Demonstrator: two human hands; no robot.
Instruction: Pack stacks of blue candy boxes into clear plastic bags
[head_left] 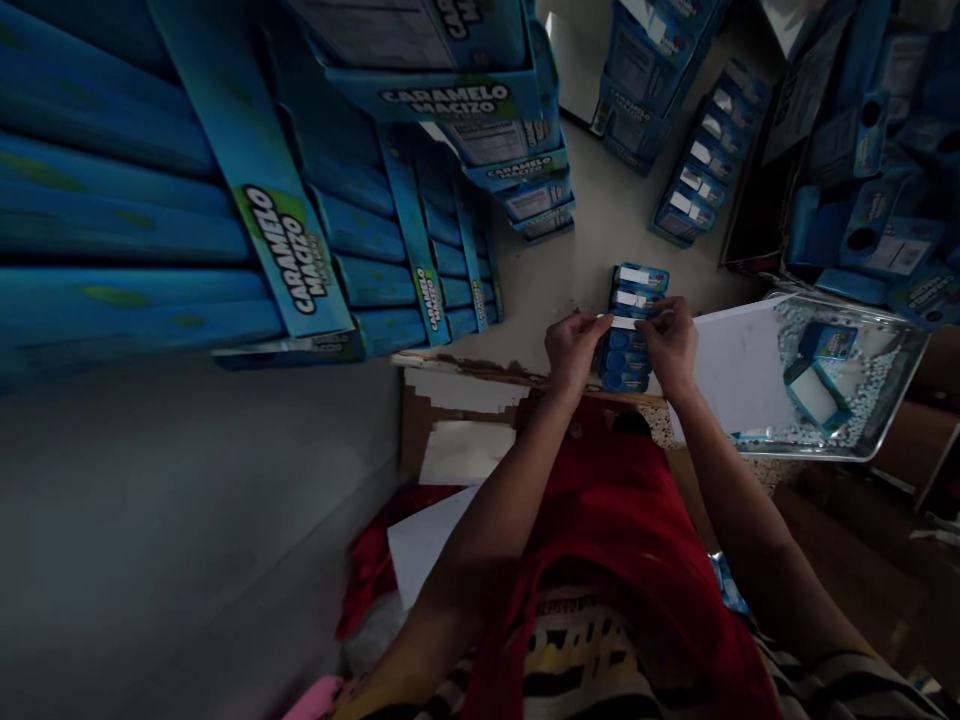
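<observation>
A white paper label strip (624,322) is stretched between my two hands over a row of small blue boxes (627,367). My left hand (574,345) pinches the strip's left end. At its right end, my right hand (673,345) has thumb and fingers closed on it. The two far boxes in the row carry white strips on top. The nearer ones show bare blue tops with round shapes. The row lies on the table (517,345) by its front edge, and my fingers partly cover its sides.
Stacks of blue "Caramelo Macizo" cartons (292,250) rise at left. Another row of labelled boxes (705,160) lies at the back right. A white sheet (739,365) overlaps a clear tray (892,400) holding white beads and blue boxes. More blue boxes (870,220) pile up at right.
</observation>
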